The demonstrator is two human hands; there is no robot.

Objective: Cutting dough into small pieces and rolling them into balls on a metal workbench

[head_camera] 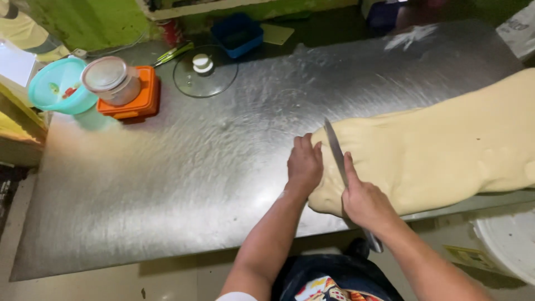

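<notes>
A big slab of pale yellow dough (440, 145) lies across the right half of a steel table (184, 173). My left hand (304, 165) rests flat on the dough's left end, fingers together. My right hand (365, 202) grips a long knife (336, 149) by its handle, forefinger along the spine. The blade stands edge-down in the dough just right of my left hand, its tip pointing away from me.
At the table's far left stand a teal bowl (58, 86), a clear lidded jar (111, 81) on an orange box (139, 97), and a glass pot lid (205, 71). A blue tub (238, 34) sits behind. A white bucket (510, 245) stands on the floor at right.
</notes>
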